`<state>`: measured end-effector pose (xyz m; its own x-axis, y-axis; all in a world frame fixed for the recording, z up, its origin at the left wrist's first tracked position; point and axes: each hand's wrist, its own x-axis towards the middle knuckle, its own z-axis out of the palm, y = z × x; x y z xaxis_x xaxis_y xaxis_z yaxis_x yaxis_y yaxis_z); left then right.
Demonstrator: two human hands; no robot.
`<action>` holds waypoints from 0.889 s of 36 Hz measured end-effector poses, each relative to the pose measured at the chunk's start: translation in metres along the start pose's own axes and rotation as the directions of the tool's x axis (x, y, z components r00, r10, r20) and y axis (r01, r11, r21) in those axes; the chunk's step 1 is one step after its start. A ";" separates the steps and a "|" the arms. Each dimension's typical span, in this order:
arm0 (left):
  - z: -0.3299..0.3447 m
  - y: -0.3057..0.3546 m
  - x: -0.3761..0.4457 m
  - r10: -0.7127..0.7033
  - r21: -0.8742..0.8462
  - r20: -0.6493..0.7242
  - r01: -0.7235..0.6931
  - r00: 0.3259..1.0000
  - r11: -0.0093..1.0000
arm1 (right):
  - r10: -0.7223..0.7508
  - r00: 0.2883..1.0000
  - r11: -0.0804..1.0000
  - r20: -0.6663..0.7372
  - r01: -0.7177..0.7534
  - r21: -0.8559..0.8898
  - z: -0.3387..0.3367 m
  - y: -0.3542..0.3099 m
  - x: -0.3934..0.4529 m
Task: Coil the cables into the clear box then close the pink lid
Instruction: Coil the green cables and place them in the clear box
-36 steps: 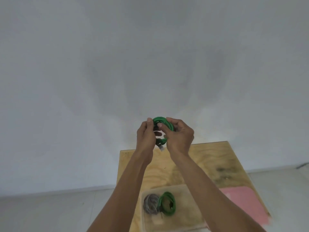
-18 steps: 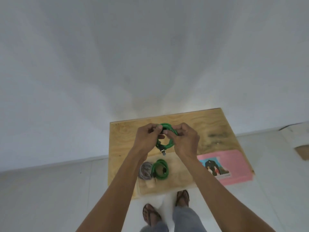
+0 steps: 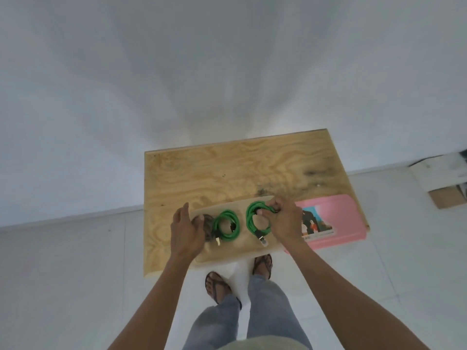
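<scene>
The clear box [image 3: 235, 251] sits at the near edge of the wooden table [image 3: 227, 170]. Inside it lie a grey coiled cable [image 3: 208, 223], partly hidden by my left hand, and a green coiled cable [image 3: 225, 225]. My right hand [image 3: 285, 223] grips a second green coil [image 3: 255, 219] over the box's right half, its plug hanging toward me. My left hand [image 3: 185, 229] rests on the box's left end, fingers spread, holding no cable. The pink lid [image 3: 336, 223], with a picture sticker, lies flat to the right of the box.
The table stands against a white wall. My feet in sandals [image 3: 217, 286] are on the white floor just below the table edge. A cardboard box [image 3: 444, 195] sits on the floor at far right.
Both hands came down from chest height to the box. My left hand let go of the green coil and moved to the box's left end; my right hand carries the coil into the box.
</scene>
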<state>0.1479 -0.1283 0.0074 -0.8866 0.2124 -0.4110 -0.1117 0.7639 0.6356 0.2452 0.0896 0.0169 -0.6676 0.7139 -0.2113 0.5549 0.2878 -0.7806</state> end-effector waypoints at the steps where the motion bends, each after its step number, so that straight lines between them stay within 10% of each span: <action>1: 0.003 -0.003 -0.002 -0.002 -0.002 0.011 0.002 1.000 1.000 | -0.008 1.000 1.000 0.020 0.009 -0.029 0.002 0.003 0.001; 32: 0.026 -0.026 -0.001 0.094 0.046 -0.004 -0.094 0.996 0.995 | 0.066 0.987 0.957 0.146 -0.022 -0.290 0.034 0.010 0.009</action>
<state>0.1636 -0.1329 -0.0258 -0.8947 0.2812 -0.3470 -0.0073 0.7676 0.6408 0.2283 0.0772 -0.0131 -0.6944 0.6308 -0.3462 0.6892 0.4448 -0.5719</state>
